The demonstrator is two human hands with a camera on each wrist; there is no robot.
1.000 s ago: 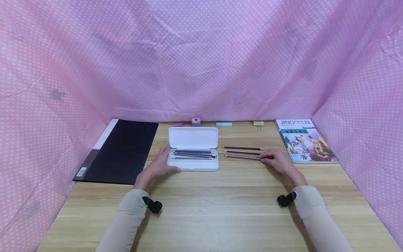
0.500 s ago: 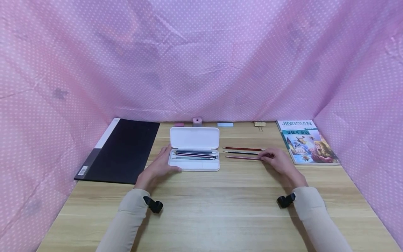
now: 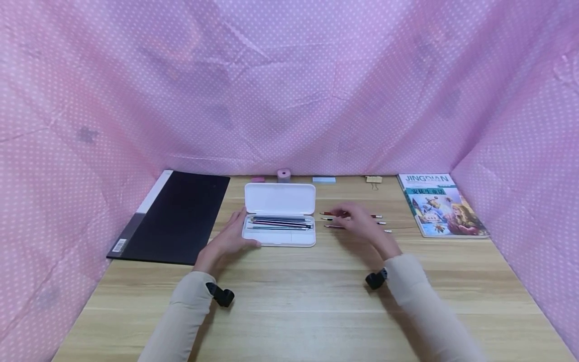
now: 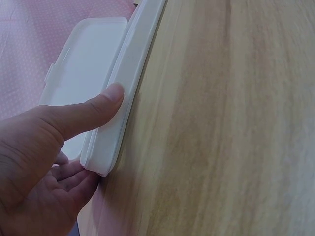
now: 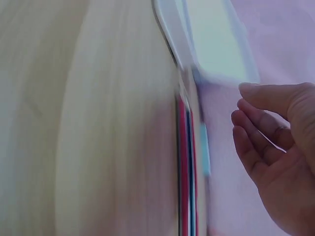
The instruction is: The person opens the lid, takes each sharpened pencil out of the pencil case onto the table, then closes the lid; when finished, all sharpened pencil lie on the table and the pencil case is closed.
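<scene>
My left hand (image 3: 228,236) grips the left end of a white pencil case (image 3: 278,240). In the left wrist view its thumb (image 4: 106,105) lies along the case's front wall and its fingers are at the end. The lid (image 3: 280,198) stands raised, and several pencils (image 3: 279,221) lie inside. Right of the case, three pencils lie side by side on the table: a red one (image 3: 378,216), a dark one (image 3: 380,222) and a dull red one (image 3: 333,227). Above them is my right hand (image 3: 359,221), hiding their middles; in the right wrist view its thumb and fingers stand apart, holding nothing.
A black folder (image 3: 181,216) lies at the left and a picture book (image 3: 441,206) at the right. Along the back edge are a pink block (image 3: 258,179), a small pink-grey sharpener-like object (image 3: 283,175), a pale blue strip (image 3: 323,179) and a binder clip (image 3: 374,179).
My right hand has let go of the nearest pencil's eraser end and moved left over the middle of the three pencils. The left hand has stayed on the case.
</scene>
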